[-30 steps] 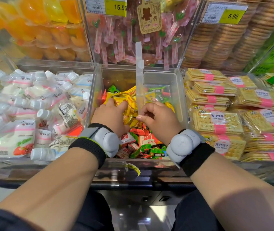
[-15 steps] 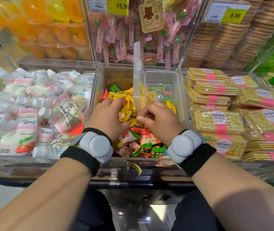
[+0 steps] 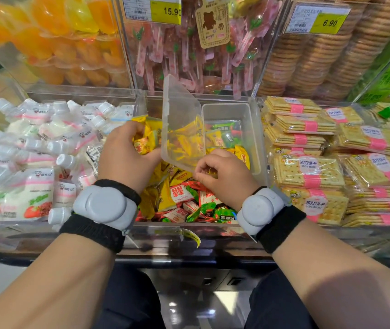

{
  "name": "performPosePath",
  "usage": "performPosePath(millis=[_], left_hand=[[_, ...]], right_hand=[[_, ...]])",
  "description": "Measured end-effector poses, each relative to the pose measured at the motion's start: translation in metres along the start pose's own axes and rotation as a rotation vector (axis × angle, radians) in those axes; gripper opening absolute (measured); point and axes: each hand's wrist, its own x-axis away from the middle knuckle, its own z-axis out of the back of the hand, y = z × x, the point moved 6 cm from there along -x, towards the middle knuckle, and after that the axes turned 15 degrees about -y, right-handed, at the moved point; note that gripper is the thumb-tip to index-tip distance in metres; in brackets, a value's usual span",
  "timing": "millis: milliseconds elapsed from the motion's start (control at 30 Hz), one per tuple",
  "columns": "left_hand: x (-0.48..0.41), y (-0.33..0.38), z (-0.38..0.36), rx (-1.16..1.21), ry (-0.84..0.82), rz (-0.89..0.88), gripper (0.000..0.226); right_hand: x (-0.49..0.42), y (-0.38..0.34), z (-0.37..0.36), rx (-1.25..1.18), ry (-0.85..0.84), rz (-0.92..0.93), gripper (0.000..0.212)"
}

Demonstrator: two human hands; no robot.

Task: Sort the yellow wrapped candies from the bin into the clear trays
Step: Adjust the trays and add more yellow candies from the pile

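Observation:
The middle bin (image 3: 213, 225) holds mixed yellow, red and green wrapped candies. My left hand (image 3: 123, 157) grips a bunch of yellow candies (image 3: 147, 138) at the bin's back left. A clear tray (image 3: 179, 129) stands tilted on edge in the bin, with yellow candies showing through its wall. My right hand (image 3: 224, 174), fingers curled, pinches the tray's lower corner. A second clear tray (image 3: 253, 138) lies flat to the right with a few yellow and green candies inside.
Pouches with white caps (image 3: 34, 162) fill the bin on the left. Stacked cracker packs (image 3: 320, 176) fill the bin on the right. Clear boxes of orange jellies (image 3: 53, 43), pink lollipops (image 3: 189, 51) and round biscuits (image 3: 320, 60) stand behind.
My left hand has closed on a bunch of yellow candies and lifted them toward the back. The upright tray has tipped over toward the left while my right hand stays at its lower corner.

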Motion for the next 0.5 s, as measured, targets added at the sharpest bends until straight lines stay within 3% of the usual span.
performPosePath(millis=[233,500], left_hand=[[-0.004,-0.003,0.023,0.063,0.155,0.023,0.031],[0.001,0.033,0.005,-0.049,0.048,-0.183,0.036]], right_hand=[[0.001,-0.003,-0.005,0.062,-0.048,0.015,0.008],[0.003,-0.012,-0.010,0.119,-0.154,0.069,0.008]])
